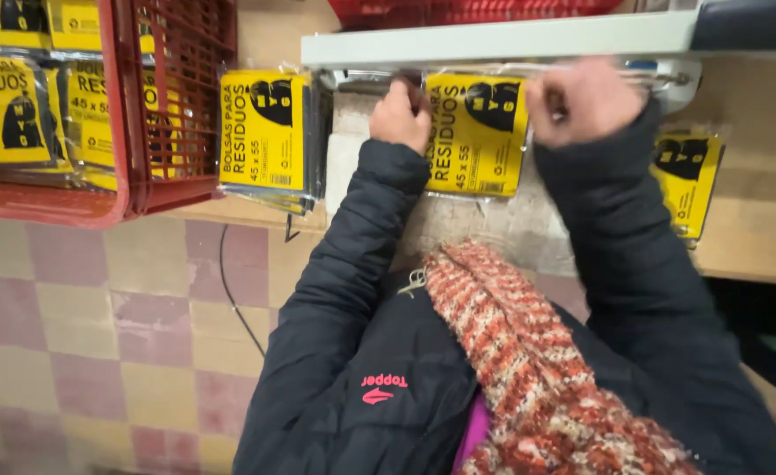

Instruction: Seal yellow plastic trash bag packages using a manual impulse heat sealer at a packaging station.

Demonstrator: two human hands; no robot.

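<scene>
Both my arms, in dark puffer sleeves, reach to a flat yellow-and-black packet of bags (pixel 476 136) standing just under a pale shelf edge (pixel 494 40). My left hand (pixel 399 114) is closed in a fist at the packet's top left corner. My right hand (pixel 583 99) is closed at its top right corner, against the clear plastic rim. The fingertips of both hands are hidden, so the exact grip is unclear. A similar packet (pixel 265 132) stands to the left and another (pixel 687 176) to the right.
A red plastic crate (pixel 168 114) at the left holds several more yellow packets. The packets rest on a wooden ledge (pixel 757 237). Below lies a pink-and-yellow checkered floor (pixel 98 334) with a thin black cable (pixel 230 290). A red-and-white knitted scarf (pixel 511 352) hangs on my chest.
</scene>
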